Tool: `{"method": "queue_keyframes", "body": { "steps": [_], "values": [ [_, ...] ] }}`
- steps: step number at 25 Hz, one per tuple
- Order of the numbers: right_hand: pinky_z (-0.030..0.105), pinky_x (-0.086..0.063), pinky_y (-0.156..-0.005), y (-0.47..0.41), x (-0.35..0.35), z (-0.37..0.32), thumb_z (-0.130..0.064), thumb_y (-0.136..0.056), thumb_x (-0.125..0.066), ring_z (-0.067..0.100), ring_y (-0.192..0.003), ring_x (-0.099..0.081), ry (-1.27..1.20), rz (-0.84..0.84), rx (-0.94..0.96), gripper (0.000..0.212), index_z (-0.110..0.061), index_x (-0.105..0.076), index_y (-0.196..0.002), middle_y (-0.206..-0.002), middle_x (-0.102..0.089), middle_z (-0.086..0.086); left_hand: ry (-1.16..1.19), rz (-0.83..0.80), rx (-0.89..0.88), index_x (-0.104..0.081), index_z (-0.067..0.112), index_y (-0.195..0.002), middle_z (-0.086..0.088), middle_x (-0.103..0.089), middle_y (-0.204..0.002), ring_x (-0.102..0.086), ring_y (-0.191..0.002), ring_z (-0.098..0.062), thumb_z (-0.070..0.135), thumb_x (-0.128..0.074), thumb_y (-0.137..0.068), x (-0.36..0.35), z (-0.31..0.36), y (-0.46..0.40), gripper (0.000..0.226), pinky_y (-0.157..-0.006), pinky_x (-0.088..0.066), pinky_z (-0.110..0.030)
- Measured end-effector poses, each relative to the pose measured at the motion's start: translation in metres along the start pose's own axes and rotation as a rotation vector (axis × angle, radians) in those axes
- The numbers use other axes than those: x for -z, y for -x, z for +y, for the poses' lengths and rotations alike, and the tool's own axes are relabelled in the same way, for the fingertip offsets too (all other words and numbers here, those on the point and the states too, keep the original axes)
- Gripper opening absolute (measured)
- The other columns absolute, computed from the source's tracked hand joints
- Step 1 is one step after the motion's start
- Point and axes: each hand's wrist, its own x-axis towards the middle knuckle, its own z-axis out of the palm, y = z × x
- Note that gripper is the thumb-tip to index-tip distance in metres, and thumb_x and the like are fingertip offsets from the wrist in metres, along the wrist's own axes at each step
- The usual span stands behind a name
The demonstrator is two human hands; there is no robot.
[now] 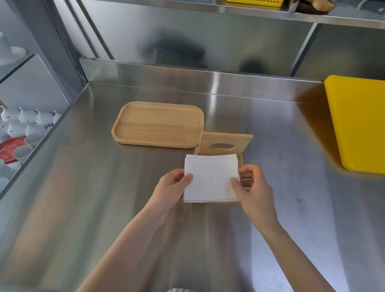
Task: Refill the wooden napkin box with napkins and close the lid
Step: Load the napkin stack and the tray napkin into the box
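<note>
A stack of white napkins (pixel 210 178) is held over the wooden napkin box (pixel 242 164), slightly tilted and covering most of the box. My left hand (pixel 172 187) grips the stack's left edge and my right hand (pixel 254 190) grips its right edge. The box's lid (pixel 224 144), with an oval slot, stands upright at the box's far side. Only the box's right wall and a bit of its front edge show.
A wooden tray (pixel 159 125) lies just behind and left of the box. A yellow cutting board (pixel 372 125) sits at the right on the steel counter (pixel 110 208). White cups and saucers (pixel 6 142) fill a lower shelf at the left. A shelf with bins runs overhead.
</note>
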Motion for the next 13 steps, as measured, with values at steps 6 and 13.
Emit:
{"method": "queue_keyframes", "body": {
  "steps": [6, 13],
  "values": [
    [0.009, -0.039, -0.06, -0.005, 0.005, 0.012, -0.011, -0.084, -0.06, -0.002, -0.07, -0.053, 0.066, 0.001, 0.012, 0.022, -0.026, -0.045, -0.089, -0.076, -0.052, -0.021, -0.198, 0.164, -0.059, -0.051, 0.018, -0.096, 0.003, -0.06, -0.091, -0.059, -0.086, -0.017, 0.022, -0.056, -0.087, -0.017, -0.003, -0.017, 0.011, -0.075, -0.049, -0.023],
    [0.018, -0.032, -0.062, -0.026, 0.003, 0.02, -0.006, -0.085, -0.055, 0.019, -0.072, -0.049, 0.241, -0.016, 0.058, 0.012, -0.01, -0.054, -0.096, -0.085, -0.052, -0.001, -0.525, 0.223, -0.238, -0.039, 0.017, -0.09, 0.002, -0.053, -0.08, -0.051, -0.073, -0.024, 0.016, -0.052, -0.086, -0.035, -0.001, -0.033, 0.013, -0.064, -0.044, -0.034]
  ]
}}
